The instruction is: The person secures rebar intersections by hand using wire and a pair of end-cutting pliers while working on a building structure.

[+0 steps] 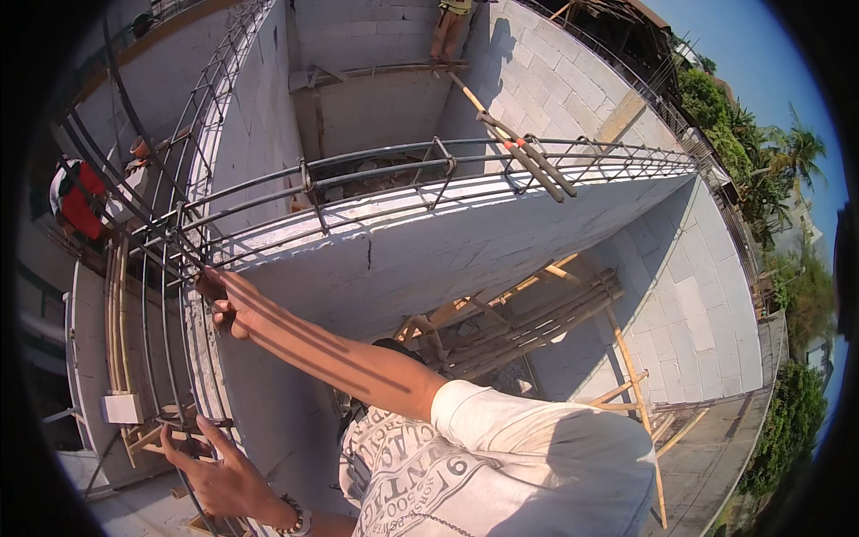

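- Viewing head camera: rebar cage point(450, 164) lies along the top of the pale wall point(420, 246), long axis running from left of centre towards upper right.
- Right hand point(222, 302) nearer: its fingers are at the cage's left corner, so the cage extends up and rightward from them. Fingers curled; cannot tell whether they grip a bar.
- Left hand point(224, 473), lower left of frame, is well below that corner, beside upright bars point(150, 331). Fingers parted, half curled, no hold visible.
- Writing: dark print on shirt point(403, 465); not transcribed.
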The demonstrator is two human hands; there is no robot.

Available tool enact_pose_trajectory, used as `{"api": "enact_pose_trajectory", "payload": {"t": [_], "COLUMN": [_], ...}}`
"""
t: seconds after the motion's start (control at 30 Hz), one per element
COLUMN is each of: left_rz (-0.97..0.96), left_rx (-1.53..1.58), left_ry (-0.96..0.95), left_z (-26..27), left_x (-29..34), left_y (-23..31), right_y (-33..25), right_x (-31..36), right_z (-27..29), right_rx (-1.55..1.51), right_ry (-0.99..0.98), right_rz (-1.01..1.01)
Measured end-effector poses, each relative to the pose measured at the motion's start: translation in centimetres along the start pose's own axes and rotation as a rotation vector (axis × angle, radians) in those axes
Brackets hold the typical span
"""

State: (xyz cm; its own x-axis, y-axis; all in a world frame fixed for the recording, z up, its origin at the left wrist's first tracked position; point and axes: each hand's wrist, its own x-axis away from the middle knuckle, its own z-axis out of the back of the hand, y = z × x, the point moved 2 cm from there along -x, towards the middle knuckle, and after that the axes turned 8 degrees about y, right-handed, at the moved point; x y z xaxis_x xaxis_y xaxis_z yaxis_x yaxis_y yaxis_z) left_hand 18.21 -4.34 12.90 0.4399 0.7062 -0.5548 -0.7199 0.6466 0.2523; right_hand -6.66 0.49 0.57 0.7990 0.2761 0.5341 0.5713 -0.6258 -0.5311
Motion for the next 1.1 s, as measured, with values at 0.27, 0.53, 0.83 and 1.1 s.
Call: {"api": "enact_pose_trajectory", "payload": {"t": [0.27,0.53,0.83,1.1], "left_rz": [-0.141,-0.138,-0.134,-0.167], "left_rx": [0.178,0.112,0.076,0.037], "left_ry": [0.112,0.205,0.221,0.293], "left_z": [-0.5,-1.3,-1.5,-1.4], "left_x": [0.1,-0.1,-0.3,-0.3], "left_y": [-1.2,-1.2,-1.3,-1.2], "right_y": [-1.7,-14.2,-16.8,-18.0], "right_x": [7.4,13.3,6.1,3.7], "right_z": [1.9,-2.9,-5.8,-6.5], "right_rx": [0.231,1.391,2.09,2.035], "right_ry": [-0.205,-0.408,-0.43,-0.518], "right_rz": [-0.199,1.6,1.354,1.167]}}
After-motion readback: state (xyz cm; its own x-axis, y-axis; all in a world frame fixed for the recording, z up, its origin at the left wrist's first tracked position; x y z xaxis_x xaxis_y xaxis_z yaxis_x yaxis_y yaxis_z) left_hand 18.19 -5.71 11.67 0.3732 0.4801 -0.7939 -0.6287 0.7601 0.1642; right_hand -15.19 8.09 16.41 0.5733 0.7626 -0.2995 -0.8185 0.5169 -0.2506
